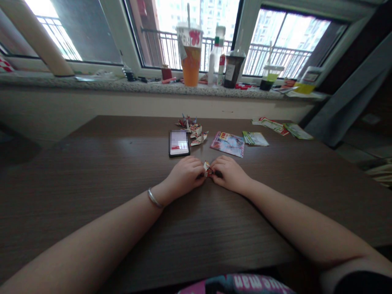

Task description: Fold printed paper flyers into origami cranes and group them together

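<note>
via the head view, i read a small creased paper piece (207,165), printed and angular, inboard of the far edge of the counter (92,179). grip status: the left hand (186,173) and the right hand (229,173) both pinch it, fingers drawn narrow. pointed folded-paper shapes (199,139) lie toward the far edge, beside a flat, black-rimmed phone (179,154). counter finish: dark wood grain. beyond the far edge, a speckled stone sill (128,86) runs below framed windows (294,32).
</note>
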A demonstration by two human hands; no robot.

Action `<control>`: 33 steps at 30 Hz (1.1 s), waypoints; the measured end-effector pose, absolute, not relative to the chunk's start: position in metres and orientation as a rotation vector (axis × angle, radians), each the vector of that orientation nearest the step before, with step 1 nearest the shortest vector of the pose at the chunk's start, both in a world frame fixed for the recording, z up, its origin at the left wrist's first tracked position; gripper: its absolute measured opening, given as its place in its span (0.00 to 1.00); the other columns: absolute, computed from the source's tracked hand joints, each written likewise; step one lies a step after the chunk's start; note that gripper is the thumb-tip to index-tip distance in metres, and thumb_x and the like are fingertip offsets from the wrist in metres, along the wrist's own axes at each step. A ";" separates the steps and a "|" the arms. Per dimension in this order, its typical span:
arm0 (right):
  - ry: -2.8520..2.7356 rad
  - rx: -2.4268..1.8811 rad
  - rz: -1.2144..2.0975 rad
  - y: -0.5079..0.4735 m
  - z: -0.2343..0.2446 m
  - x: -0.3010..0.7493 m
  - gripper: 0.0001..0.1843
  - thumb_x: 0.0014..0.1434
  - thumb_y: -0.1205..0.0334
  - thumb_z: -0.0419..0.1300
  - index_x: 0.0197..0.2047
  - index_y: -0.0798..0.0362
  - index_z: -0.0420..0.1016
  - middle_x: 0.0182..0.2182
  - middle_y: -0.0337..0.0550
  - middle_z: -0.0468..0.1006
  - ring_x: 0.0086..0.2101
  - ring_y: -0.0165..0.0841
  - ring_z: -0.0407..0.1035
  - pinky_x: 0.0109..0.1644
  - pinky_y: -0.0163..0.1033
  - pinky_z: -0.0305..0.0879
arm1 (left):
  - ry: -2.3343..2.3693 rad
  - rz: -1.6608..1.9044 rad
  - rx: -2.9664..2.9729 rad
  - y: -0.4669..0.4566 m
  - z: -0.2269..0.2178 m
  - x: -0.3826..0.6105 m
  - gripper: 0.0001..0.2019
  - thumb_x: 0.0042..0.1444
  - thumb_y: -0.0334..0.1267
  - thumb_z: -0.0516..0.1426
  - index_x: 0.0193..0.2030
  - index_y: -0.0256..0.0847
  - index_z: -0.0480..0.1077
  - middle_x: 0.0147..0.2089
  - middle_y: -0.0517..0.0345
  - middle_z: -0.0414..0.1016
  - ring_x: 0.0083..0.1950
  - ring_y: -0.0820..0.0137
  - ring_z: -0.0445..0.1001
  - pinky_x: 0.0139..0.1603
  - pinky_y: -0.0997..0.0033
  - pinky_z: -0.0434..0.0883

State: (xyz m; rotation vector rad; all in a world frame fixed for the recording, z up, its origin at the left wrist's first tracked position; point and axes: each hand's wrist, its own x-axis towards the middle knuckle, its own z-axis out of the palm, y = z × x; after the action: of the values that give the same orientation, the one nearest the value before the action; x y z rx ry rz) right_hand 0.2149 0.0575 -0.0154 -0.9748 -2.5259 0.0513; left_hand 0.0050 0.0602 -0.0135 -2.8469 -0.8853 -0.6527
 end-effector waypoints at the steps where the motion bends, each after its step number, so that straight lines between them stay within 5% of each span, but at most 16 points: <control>1: -2.519 -0.977 0.074 0.058 -0.016 0.215 0.03 0.56 0.66 0.59 0.32 0.54 0.73 0.35 0.46 0.78 0.41 0.38 0.68 0.48 0.42 0.62 | -0.889 -0.646 -2.833 0.060 -0.014 0.005 0.02 0.54 0.34 0.57 0.32 0.39 0.71 0.37 0.53 0.76 0.42 0.65 0.74 0.49 0.61 0.69; 12: -2.482 -0.928 0.143 0.059 -0.018 0.216 0.01 0.54 0.67 0.60 0.31 0.53 0.73 0.33 0.43 0.78 0.39 0.36 0.68 0.47 0.42 0.62 | -0.814 -0.537 -2.703 0.058 -0.014 0.006 0.03 0.55 0.33 0.55 0.34 0.38 0.71 0.38 0.55 0.78 0.40 0.68 0.76 0.64 0.54 0.60; 20: -2.470 -0.983 0.196 0.059 -0.016 0.214 0.04 0.56 0.65 0.60 0.29 0.53 0.71 0.33 0.44 0.77 0.38 0.36 0.68 0.47 0.42 0.61 | -0.965 -0.752 -2.885 0.064 -0.023 0.006 0.04 0.54 0.30 0.57 0.35 0.39 0.73 0.48 0.52 0.75 0.64 0.57 0.63 0.65 0.51 0.61; 28: -2.376 -1.085 0.307 0.061 -0.016 0.217 0.06 0.58 0.64 0.59 0.29 0.54 0.72 0.31 0.44 0.78 0.36 0.35 0.69 0.45 0.40 0.62 | -0.977 -0.846 -3.062 0.066 -0.017 0.006 0.08 0.62 0.33 0.52 0.34 0.40 0.71 0.37 0.58 0.76 0.46 0.68 0.74 0.68 0.54 0.58; 33: -2.291 -1.162 0.369 0.065 -0.020 0.215 0.06 0.56 0.64 0.61 0.28 0.53 0.72 0.31 0.43 0.77 0.35 0.34 0.69 0.43 0.39 0.63 | -1.114 -0.863 -3.019 0.069 -0.024 0.007 0.07 0.61 0.35 0.54 0.32 0.40 0.70 0.37 0.55 0.76 0.53 0.62 0.71 0.61 0.54 0.65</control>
State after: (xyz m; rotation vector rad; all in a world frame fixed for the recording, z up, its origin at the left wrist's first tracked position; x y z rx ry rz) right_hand 0.2155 0.0647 -0.0198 -1.1618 -2.2915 0.3687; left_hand 0.0069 0.0687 -0.0243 -3.0185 -1.1136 -0.8628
